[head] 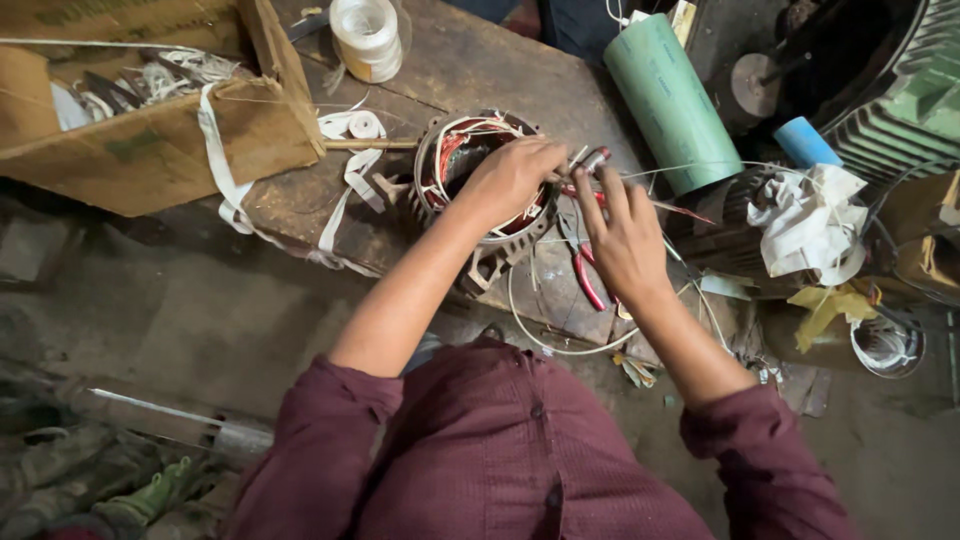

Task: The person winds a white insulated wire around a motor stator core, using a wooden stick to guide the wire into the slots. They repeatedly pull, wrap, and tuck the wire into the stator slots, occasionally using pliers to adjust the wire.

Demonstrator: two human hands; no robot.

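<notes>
Hands meet over the motor stator [485, 195]; left hand [515, 175] pinches wires; right hand [625, 235] grips a sleeved lead [593, 160].

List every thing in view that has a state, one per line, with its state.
Motor stator: lying on the bench, open end up, windings exposed.
Left hand: resting on the stator's rim, fingers gripping thin wires.
Right hand: raised, pinching a small sleeve at the wire ends.
Red-handled pliers: lying on the bench, unheld.
Cardboard box: open.
Green roll: rolled up, lying tilted.
White tape spool: standing upright.
</notes>
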